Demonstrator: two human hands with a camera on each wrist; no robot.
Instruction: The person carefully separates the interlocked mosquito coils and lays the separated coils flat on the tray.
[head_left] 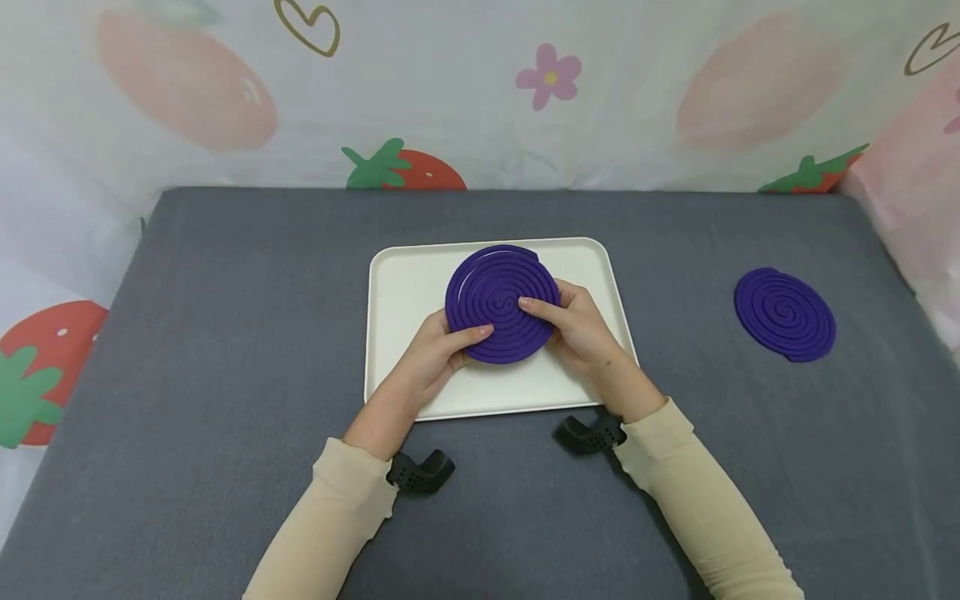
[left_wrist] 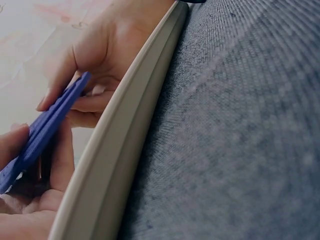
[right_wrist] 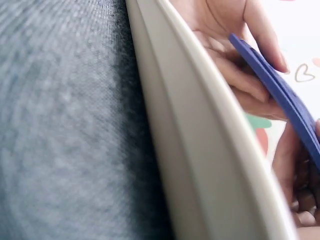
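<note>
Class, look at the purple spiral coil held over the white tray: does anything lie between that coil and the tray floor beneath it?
Only fingers. The left hand and right hand grip the purple spiral coil by its edges, fingers curling underneath. Otherwise the white tray shows bare floor. The second coil lies apart on the grey cloth.

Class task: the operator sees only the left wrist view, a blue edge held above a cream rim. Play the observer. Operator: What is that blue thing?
Observer: A purple spiral coil, a flat disc.
Operator: Which hands hold it?
Observer: Both: left hand at its near-left edge, right hand at its right, thumb across the top.
Operator: What is the cream rim?
Observer: A rectangular tray on grey cloth.
Operator: Any other coil?
Observer: Yes, a second coil on the cloth, right of the tray.
</note>
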